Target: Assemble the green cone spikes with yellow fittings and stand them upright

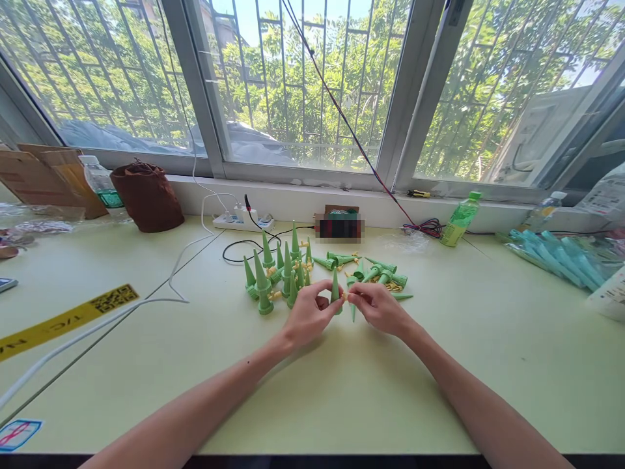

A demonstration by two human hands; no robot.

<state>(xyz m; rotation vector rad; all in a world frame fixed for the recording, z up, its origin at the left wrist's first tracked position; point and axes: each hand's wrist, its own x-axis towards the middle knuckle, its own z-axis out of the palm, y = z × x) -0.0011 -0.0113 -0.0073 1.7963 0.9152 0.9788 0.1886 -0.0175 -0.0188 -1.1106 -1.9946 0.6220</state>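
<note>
Between its thumb and fingers my left hand (pixel 310 312) holds a green watering spike (pixel 334 286), pointed end up. At its side, my right hand (pixel 381 306) is closed in a pinch on a small yellow valve (pixel 346 296), which meets the spike; whether it is seated cannot be made out. Several green spikes with yellow valves stand upright in a group (pixel 262 280) left of my hands. To the right, behind my right hand, more spikes (pixel 385 268) lie loose in a pile with yellow valves (pixel 393 285). One spike (pixel 353 311) points downward just beneath my right fingers.
Along the sill sit a power strip (pixel 244 223) with cables, a small box (pixel 338 226) and a green bottle (pixel 461 218). A brown pouch (pixel 146 198) stands at left, turquoise packets (pixel 556 257) at right. A white cable (pixel 146 301) crosses the table (pixel 312 404).
</note>
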